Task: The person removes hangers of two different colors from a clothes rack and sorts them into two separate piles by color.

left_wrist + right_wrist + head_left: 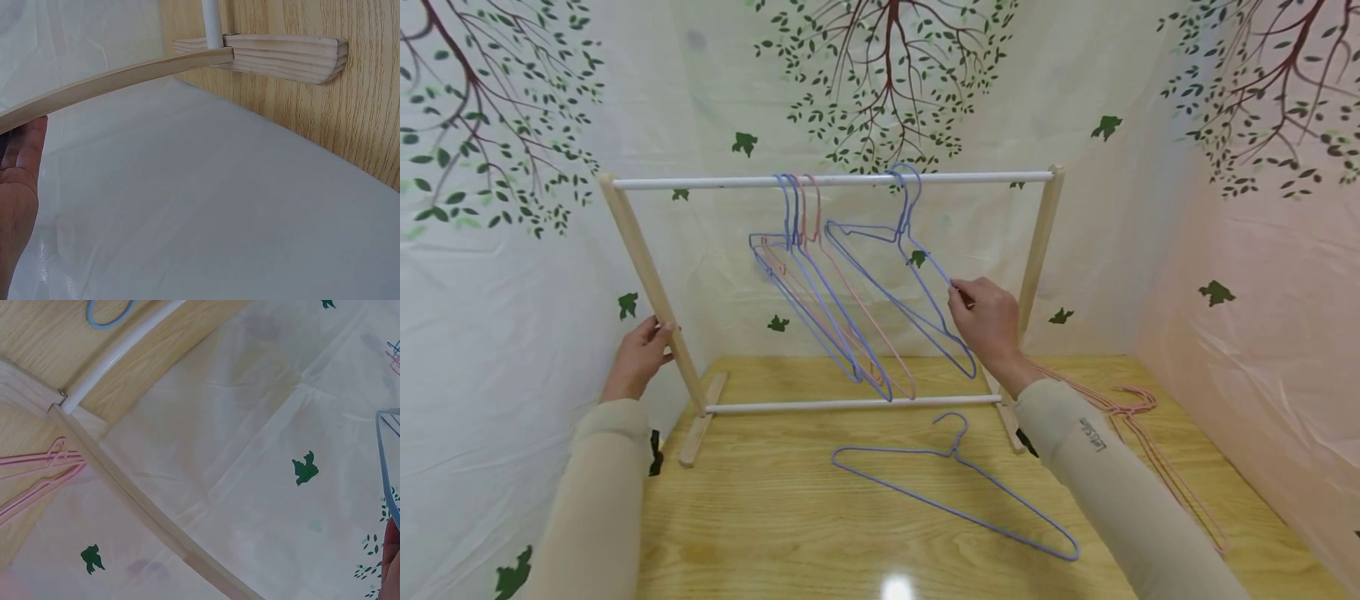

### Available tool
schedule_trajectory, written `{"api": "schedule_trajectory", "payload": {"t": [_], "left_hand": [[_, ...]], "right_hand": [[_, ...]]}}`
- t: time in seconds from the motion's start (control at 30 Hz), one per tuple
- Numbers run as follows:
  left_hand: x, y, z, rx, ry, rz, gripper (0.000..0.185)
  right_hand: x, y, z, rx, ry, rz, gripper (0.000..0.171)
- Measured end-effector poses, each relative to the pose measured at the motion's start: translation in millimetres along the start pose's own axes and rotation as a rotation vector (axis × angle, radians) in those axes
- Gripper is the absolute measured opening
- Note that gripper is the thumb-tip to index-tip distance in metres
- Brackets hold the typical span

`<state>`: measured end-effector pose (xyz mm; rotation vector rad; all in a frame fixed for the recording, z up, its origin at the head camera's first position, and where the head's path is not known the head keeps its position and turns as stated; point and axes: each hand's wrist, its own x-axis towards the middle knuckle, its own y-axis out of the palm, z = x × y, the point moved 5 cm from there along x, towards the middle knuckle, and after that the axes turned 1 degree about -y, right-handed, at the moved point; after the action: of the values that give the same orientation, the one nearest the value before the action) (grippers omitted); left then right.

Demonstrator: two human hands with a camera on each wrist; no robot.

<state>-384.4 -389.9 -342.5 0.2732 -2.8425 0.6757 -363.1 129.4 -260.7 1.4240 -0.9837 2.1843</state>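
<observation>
right hand (988,321): pinched hanging blue hanger (898,287) at its right shoulder
hanger axis: sloped down toward worktop's right edge
left hand (638,354): gripped rack's left post (651,287)

The head view looks forward and down at the whole rack (658,292). Both wrist views sit close and low, sharing the rack's posts and the table (375,125).
</observation>
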Motion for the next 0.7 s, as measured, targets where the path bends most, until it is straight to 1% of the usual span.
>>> {"api": "schedule_trajectory", "payload": {"t": [0.17,0.3,0.5,0.7], "left_hand": [[0.4,0.4,0.5,-0.005,-0.004,-0.001,0.052],[-0.2,0.6,0.7,-0.016,0.0,0.011,0.054],[-0.2,1.1,1.4,-0.03,0.0,0.028,0.055],[2.1,0.7,4.8,-0.022,-0.005,0.028,0.055]], "right_hand": [[-3.4,0.6,-3.4,0.01,-0.003,-0.018,0.012],[-6.5,0.4,-5.3,0.031,0.009,-0.036,0.012],[-10.9,0.4,-10.9,0.059,0.054,-0.047,0.013],[-14.8,-1.3,-19.4,0.077,0.092,-0.087,0.011]]}}
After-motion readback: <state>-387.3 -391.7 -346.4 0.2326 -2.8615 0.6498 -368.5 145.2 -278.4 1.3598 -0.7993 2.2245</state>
